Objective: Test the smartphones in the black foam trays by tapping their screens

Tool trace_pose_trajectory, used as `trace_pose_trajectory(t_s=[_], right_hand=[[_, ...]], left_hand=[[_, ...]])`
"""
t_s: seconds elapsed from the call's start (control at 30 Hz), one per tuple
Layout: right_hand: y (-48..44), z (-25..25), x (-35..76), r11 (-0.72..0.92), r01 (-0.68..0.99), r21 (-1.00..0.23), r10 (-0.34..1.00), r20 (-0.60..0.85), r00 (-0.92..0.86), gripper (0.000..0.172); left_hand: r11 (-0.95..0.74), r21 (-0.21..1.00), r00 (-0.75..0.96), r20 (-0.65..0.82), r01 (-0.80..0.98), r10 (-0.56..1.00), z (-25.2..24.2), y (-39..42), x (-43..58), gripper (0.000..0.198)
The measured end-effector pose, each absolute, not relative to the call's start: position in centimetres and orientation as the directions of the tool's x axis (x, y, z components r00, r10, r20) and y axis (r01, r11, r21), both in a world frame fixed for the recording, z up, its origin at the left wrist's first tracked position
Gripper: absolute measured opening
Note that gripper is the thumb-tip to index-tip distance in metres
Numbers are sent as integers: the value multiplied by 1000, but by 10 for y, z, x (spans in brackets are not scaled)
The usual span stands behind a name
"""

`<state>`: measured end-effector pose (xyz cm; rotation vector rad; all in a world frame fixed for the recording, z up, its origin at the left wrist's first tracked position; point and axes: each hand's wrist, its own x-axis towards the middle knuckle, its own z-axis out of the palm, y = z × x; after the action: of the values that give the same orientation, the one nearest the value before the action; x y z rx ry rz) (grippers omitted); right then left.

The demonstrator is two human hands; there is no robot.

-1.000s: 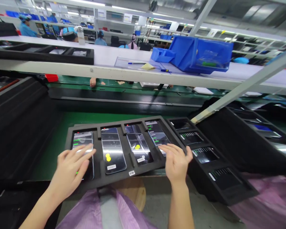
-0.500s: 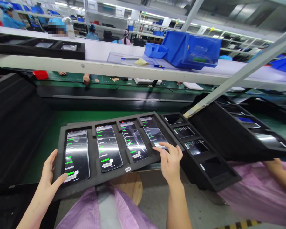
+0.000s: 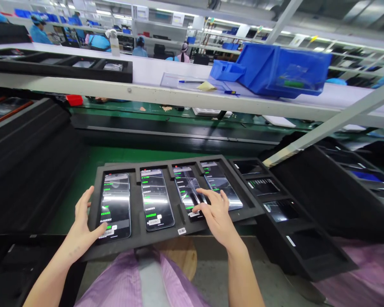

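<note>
A black foam tray [image 3: 135, 209] lies at a tilt in front of me, with phones in its slots, their lit screens showing green and white text lines. My left hand [image 3: 78, 232] holds the tray's left edge, its thumb on the lower part of the leftmost phone [image 3: 115, 202]. Over the third phone [image 3: 183, 183], my right hand [image 3: 216, 213] has its fingers apart, fingertips on or just above the screen; I cannot tell which. The second phone [image 3: 156, 198] and the rightmost phone [image 3: 222, 187] sit on either side, the latter partly covered by my right hand.
Another black tray [image 3: 307, 230] with dark-screened phones adjoins on the right, near a slanted metal post [image 3: 326, 128]. A blue bin [image 3: 284, 70], a pen and a long black tray [image 3: 115, 74] are on the shelf above. Co-workers sit beyond.
My right hand has moved left from the rightmost phone to the third one. My left hand keeps its hold on the tray. The whole view has shifted, moving the scene rightward.
</note>
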<state>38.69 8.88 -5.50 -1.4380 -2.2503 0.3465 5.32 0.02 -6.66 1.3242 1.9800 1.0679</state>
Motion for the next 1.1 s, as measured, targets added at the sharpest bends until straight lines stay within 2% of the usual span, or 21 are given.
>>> trace_pose_trajectory(t_s=[0.07,0.13,0.23,0.27,0.33,0.37,0.43,0.5,0.53,0.6,0.63,0.73,0.77,0.83,0.9,0.97,1.03,1.1], right_hand=[[89,-56,384,424,817,-392,905,213,-367,51],[93,-59,382,379,873,-308,919,238,-315,47],[100,-63,389,182,966,-181,919,382,-102,52],[102,-64,396,122,978,-168,904,425,-40,55],[106,-65,415,94,977,-193,890,456,4,55],[108,-66,427,111,968,-227,892,452,4,55],[112,-67,450,156,939,-308,896,443,-3,56],[118,-69,467,172,907,-385,910,415,4,58],[122,-70,472,166,897,-410,922,386,6,59],[129,-72,474,118,909,-399,942,335,24,58],[131,-72,470,79,929,-361,940,337,51,58],[130,-69,448,-6,974,-225,882,458,111,59],[126,-67,438,18,979,-203,865,493,86,58],[114,-64,417,171,965,-200,867,496,-50,51],[100,-61,398,362,901,-237,855,470,-220,43],[87,-60,380,516,813,-271,808,468,-357,39],[77,-60,361,603,738,-303,764,485,-426,38],[71,-60,342,650,686,-327,738,488,-466,38]], left_hand=[[197,815,-393,41,545,919,-70,5,50,81],[171,772,-455,168,612,875,-69,15,46,78],[93,609,-526,586,788,616,-56,33,39,68],[40,536,-466,691,843,552,-49,38,38,59],[-153,413,-248,761,898,600,-37,45,39,39],[-285,379,-90,724,880,684,-32,47,42,33],[-506,350,261,555,788,790,-23,50,51,32],[-648,319,555,340,691,759,-18,56,65,32],[-695,304,652,243,652,718,-17,61,72,31],[-724,251,714,147,643,685,-16,76,84,24],[-701,212,684,156,681,712,-16,84,88,22],[-474,118,420,313,872,852,-16,102,87,28],[-380,116,314,375,918,872,-16,102,84,31],[-210,175,106,469,962,877,-19,94,74,36],[-61,331,-110,474,942,873,-27,74,63,38],[63,570,-309,346,819,886,-40,50,53,42],[127,830,-446,158,544,881,-56,27,47,49],[135,951,-477,15,278,879,-70,10,46,57]])
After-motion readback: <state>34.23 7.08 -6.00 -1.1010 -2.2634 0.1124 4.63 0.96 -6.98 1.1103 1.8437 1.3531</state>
